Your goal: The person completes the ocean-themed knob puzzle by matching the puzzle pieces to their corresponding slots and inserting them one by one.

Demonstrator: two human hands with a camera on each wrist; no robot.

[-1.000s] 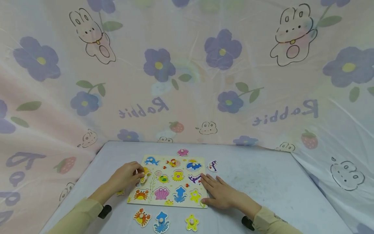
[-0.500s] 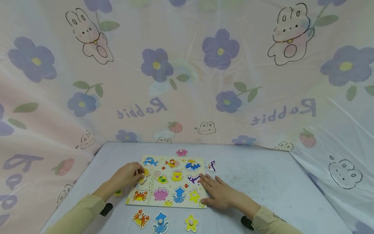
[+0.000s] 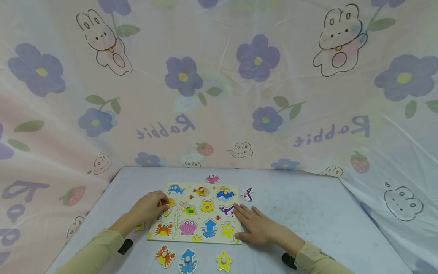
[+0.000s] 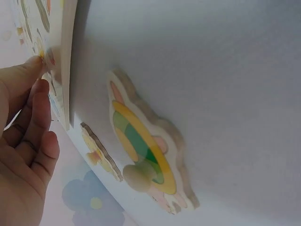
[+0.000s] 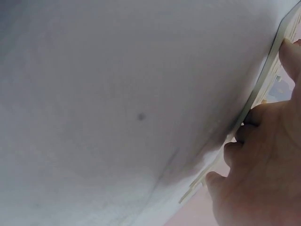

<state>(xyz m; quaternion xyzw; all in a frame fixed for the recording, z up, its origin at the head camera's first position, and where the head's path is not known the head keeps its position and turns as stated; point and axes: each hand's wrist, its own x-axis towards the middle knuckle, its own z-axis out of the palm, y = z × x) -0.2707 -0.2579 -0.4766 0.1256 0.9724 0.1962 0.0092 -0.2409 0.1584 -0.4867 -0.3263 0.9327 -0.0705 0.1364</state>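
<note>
At the left edge of the puzzle board (image 3: 178,237), my left hand (image 3: 150,205) pinches a small yellow puzzle piece (image 3: 171,201), mostly hidden behind the fingers. The left wrist view has this hand (image 4: 23,141) with thumb and forefinger together over the board. My right hand (image 3: 256,226) rests palm down with straight fingers on the board's right edge. Knobbed dolphin (image 3: 176,189), fish (image 3: 201,191) and whale (image 3: 225,194) pieces sit along the board's far row. A turtle piece (image 4: 141,146) lies on the table by the left wrist.
Loose crab (image 3: 165,257), squid (image 3: 188,262) and starfish (image 3: 224,261) pieces lie before the board. A pink shell piece (image 3: 212,179) lies behind it, a purple piece (image 3: 248,194) to its right. Another yellow piece (image 4: 99,153) lies beyond the turtle. Patterned cloth (image 3: 222,95) hangs behind the table.
The yellow piece in my left hand has turned slightly and come lower against the board, now more hidden by the fingers. The right hand keeps its place on the board's edge.
</note>
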